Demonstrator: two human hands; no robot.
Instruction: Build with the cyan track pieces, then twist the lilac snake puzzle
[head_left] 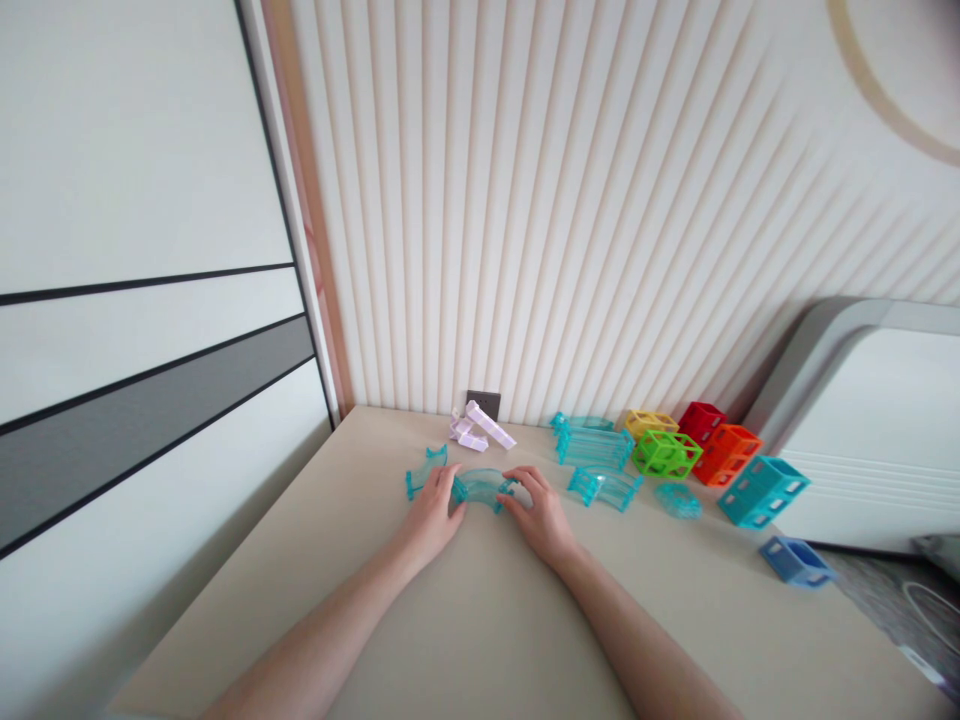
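My left hand (435, 508) and my right hand (541, 510) rest on a beige table (480, 620) and together grip a curved, see-through teal track piece (480, 487), one hand at each end. The fingers of both hands are bent around it. Another curved teal piece (424, 470) lies just left of my left hand. A further curved teal piece (606, 487) lies to the right of my right hand.
Pale purple pieces (480, 428) lie near the ribbed wall. A stack of teal tracks (592, 443), a round teal piece (678, 500), and yellow (649, 422), green (666, 453), red (702, 420), orange (726, 453), teal (762, 490) and blue (796, 560) block frames sit at the right.
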